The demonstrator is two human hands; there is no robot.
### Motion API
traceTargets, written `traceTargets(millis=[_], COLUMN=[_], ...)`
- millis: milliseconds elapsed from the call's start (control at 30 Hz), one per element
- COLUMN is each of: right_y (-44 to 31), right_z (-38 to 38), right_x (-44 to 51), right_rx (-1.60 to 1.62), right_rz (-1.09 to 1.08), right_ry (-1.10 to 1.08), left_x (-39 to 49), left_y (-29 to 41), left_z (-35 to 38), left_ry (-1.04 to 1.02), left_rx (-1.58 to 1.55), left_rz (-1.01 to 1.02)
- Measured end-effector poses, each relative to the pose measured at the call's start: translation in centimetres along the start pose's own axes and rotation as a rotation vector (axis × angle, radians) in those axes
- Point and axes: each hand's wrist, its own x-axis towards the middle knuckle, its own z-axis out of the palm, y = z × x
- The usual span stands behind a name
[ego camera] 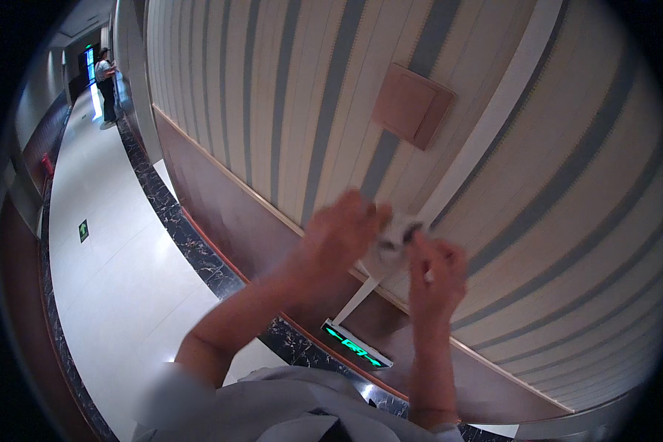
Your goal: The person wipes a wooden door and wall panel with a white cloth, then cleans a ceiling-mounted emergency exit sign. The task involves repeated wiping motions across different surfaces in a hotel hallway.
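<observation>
Both of my hands are raised against the striped wall, blurred by motion. My left hand is at the left side of a small white fitting on the wall, its fingers bent; whether it pinches anything is unclear. From the right, my right hand has its fingertips on a small dark object in front of the fitting. A small white bit shows among its fingers. White cable trunking runs along the wall to the fitting. Below it, more trunking leads down to a lit green exit sign.
A pinkish square switch plate is on the wall above my hands. Brown wainscot and a dark marble border edge the pale corridor floor. A person stands far along the corridor. A green arrow marker is on the floor.
</observation>
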Motion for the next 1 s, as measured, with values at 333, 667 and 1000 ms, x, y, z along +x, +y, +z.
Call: traceTargets(millis=[333,667,1000], right_y=[-4.7,1.1,5.9], right_z=[1.3,4.3,7.1], right_x=[14.0,1.6,-12.7], right_rx=[-0.485,-0.431,-0.306], right_rz=[-0.409,-0.347,-0.047], right_ry=[0.399,0.049,-0.19], left_x=[15.9,0.0,-13.7], left_y=[-2.9,-4.4,-0.3], left_z=[-4.5,4.0,12.2], left_ry=[0.599,0.001,-0.336], left_rx=[0.04,-0.044,-0.257], left_rz=[0.103,-0.005,-0.231])
